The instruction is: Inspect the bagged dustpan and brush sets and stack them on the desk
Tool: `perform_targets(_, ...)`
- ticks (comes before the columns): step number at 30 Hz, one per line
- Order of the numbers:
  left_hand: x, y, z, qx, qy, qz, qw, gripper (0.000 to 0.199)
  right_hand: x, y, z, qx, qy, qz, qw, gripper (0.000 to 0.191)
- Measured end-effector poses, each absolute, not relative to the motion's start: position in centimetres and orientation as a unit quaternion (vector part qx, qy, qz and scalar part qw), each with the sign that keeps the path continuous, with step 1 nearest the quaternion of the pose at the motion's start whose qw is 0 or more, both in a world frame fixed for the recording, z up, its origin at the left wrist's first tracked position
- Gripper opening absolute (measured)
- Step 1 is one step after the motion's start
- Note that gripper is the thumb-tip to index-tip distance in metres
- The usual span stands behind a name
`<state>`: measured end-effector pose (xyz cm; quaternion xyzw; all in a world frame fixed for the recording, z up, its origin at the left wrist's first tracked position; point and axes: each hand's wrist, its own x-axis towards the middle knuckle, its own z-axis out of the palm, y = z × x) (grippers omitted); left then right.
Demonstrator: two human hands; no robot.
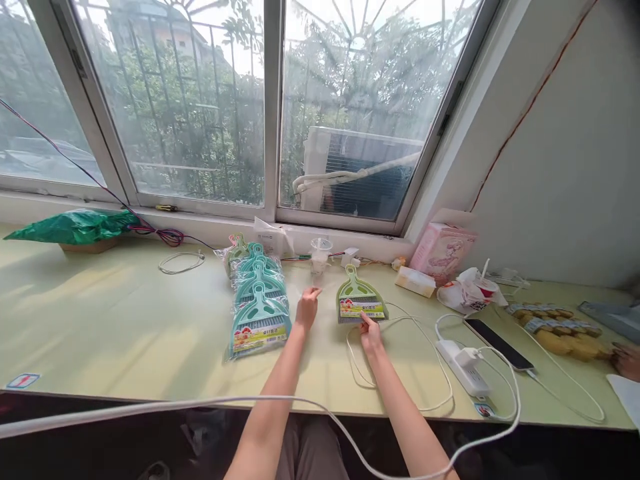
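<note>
My right hand [371, 333] grips the lower edge of a green dustpan and brush set [359, 293], thumb over its printed label. The set's handle points toward the window. To its left, my left hand [307, 309] is closed in a pinch above the table; anything between its fingertips is too small or clear to make out. Left of that hand lies a row of overlapping teal dustpan and brush sets [260, 310] in clear plastic bags, handles toward the window. Behind them is a lighter green set [236, 252].
A lidded plastic cup [320, 257] stands near the sill. Right are a pink box [443, 250], a power strip [463, 370], a phone [499, 343] and loose white cables. Another person's hand [627, 361] shows at the right edge. A green bag [75, 227] lies far left.
</note>
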<state>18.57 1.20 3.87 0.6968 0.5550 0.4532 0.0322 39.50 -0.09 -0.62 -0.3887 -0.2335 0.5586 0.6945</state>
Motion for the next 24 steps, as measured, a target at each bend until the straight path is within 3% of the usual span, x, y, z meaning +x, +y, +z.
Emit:
perform_targets(6,17.4,3.6,0.0,0.666,0.586,0.461,0.016,0.04,39.7,0.5,-0.5,-0.349,-0.282,0.577,0.682,0.047)
perform_targets(15,15.1,4.0,-0.1,0.513,0.604,0.608,0.031,0.031,38.8,-1.5,-0.2,-0.385,-0.366,0.694,0.486,0.033)
perform_targets(19,13.7,3.8,0.4,0.449,0.603,0.66,0.015,0.03,39.1,-1.6,0.1,-0.397,-0.37,0.686,0.484,0.04)
perform_targets(24,14.5,3.2,0.7,0.534,0.576,0.62,0.002,0.029,38.2,-1.4,-0.1,-0.409,-0.332,0.676,0.515,0.036)
